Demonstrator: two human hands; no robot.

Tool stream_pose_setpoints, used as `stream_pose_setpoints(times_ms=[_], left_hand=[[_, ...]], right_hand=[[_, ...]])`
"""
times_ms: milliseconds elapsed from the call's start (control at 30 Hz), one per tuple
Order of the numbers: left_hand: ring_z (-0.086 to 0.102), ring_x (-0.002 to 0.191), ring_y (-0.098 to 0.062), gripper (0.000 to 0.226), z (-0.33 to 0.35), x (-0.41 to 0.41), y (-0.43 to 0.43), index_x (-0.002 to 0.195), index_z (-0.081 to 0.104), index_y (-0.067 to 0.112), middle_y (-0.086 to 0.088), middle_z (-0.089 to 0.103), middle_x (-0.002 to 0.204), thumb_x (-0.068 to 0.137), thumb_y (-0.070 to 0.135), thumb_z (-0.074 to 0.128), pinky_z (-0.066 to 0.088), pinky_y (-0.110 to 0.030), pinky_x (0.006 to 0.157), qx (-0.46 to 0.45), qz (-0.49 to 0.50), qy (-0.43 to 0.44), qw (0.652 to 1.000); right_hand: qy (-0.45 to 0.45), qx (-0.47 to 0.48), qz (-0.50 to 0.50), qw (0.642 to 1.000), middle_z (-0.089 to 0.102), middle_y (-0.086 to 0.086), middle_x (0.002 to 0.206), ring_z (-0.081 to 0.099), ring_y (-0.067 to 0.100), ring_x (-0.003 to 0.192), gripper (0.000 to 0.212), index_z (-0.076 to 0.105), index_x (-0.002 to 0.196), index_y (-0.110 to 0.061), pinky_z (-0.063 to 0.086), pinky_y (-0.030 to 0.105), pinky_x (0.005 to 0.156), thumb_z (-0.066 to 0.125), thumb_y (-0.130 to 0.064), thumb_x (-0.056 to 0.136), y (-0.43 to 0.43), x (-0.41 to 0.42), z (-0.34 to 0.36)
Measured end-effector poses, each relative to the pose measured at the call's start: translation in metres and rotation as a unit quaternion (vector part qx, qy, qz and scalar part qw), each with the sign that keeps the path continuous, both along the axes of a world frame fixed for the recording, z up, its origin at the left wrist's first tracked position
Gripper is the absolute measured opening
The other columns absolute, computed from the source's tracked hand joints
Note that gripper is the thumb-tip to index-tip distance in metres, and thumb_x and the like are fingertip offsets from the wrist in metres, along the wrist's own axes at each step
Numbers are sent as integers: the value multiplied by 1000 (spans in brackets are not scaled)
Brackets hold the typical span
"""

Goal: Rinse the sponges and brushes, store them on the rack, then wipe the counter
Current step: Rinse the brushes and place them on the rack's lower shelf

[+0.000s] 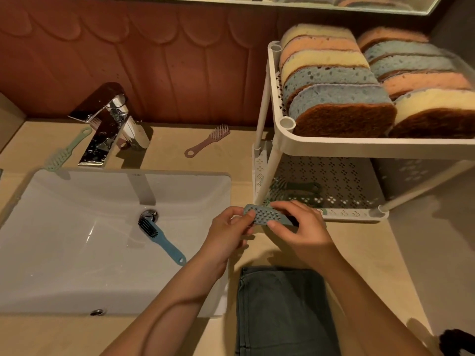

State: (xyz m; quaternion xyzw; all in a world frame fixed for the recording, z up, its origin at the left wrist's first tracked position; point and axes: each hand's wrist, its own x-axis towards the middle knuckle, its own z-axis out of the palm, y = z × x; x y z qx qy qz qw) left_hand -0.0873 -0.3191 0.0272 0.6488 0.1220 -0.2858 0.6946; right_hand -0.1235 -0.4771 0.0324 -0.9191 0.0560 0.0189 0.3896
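Both hands hold a grey-blue brush (264, 216) just in front of the rack's lower shelf. My left hand (226, 233) pinches its left end and my right hand (299, 226) grips its right part. Another blue brush (160, 238) lies in the white sink (64, 242) by the drain. A green brush (65, 151) rests left of the tap, and a brown brush (208, 141) lies on the counter behind the sink. Several sponges (339, 98) stand in rows on the top shelf of the white rack (334, 146). Dark brushes (300, 192) lie on the lower shelf.
A chrome tap (113, 124) stands behind the sink. A folded dark grey cloth (282, 312) lies on the beige counter (372, 253) below my hands. A brown tiled wall runs along the back, and a dark object (460, 340) sits at the bottom right corner.
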Motion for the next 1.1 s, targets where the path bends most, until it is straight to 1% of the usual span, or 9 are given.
stream_pose_setpoints(times_ms=[133,200,300,367,467,600,733,933,1100], left_hand=[[61,65,-4,16,3,-4,-8,98,60,12,0,66,76,88,25,60,47,-14,56,14,-46,-64,997],[63,70,-2,21,4,0,-10,105,57,10,-2,67,85,88,22,61,50,-14,61,39,-64,-98,992],[59,88,-4,30,4,11,-15,116,47,20,2,58,105,89,22,60,51,-15,71,100,-79,-200,972],[58,94,-5,35,5,19,-20,123,45,25,7,57,112,90,25,58,51,-18,77,133,-97,-283,945],[61,91,-9,25,4,28,-24,114,56,24,8,65,108,91,33,54,53,-35,78,244,-116,-377,886],[64,87,-18,25,-3,34,-26,108,59,18,1,69,101,93,36,50,54,-37,70,323,-112,-456,822],[63,77,-20,23,-8,37,-22,101,59,15,-1,68,91,93,35,51,52,-34,62,316,-120,-491,803],[61,71,-17,26,-9,42,-21,99,58,18,2,66,86,93,41,47,53,-36,61,309,-136,-504,795],[61,71,-16,24,-9,44,-19,99,57,19,3,66,86,93,40,47,53,-36,61,299,-142,-510,794]], right_hand=[[-41,39,-34,998,62,-9,98,59,14,94,31,65,104,-25,46,49,88,59,-40,78,-8,-6,-4],[-51,31,-47,997,62,-9,97,59,14,93,25,65,104,-24,46,49,87,64,-34,80,-17,-7,-5],[-42,14,-85,995,63,-5,102,59,17,98,23,65,105,-23,47,49,89,68,-26,82,-37,-3,-13],[-27,8,-129,991,65,-1,105,57,22,104,24,64,107,-24,46,49,93,67,-25,82,-51,5,-19],[-14,7,-172,985,68,6,106,59,25,105,25,66,108,-19,47,46,95,66,-20,84,-61,26,-24],[-15,-25,-167,986,67,10,111,60,27,106,25,66,108,-13,46,36,94,66,-16,83,-65,68,-29],[41,-95,-165,981,57,14,128,48,33,122,45,56,124,-9,35,40,101,63,-32,85,-66,110,-40],[37,-68,-156,985,44,16,142,35,35,133,59,44,136,-8,24,43,110,62,-34,86,-62,136,-58],[72,-77,-126,986,48,14,139,39,34,131,58,45,135,-11,31,43,107,62,-38,86,-62,140,-67]])
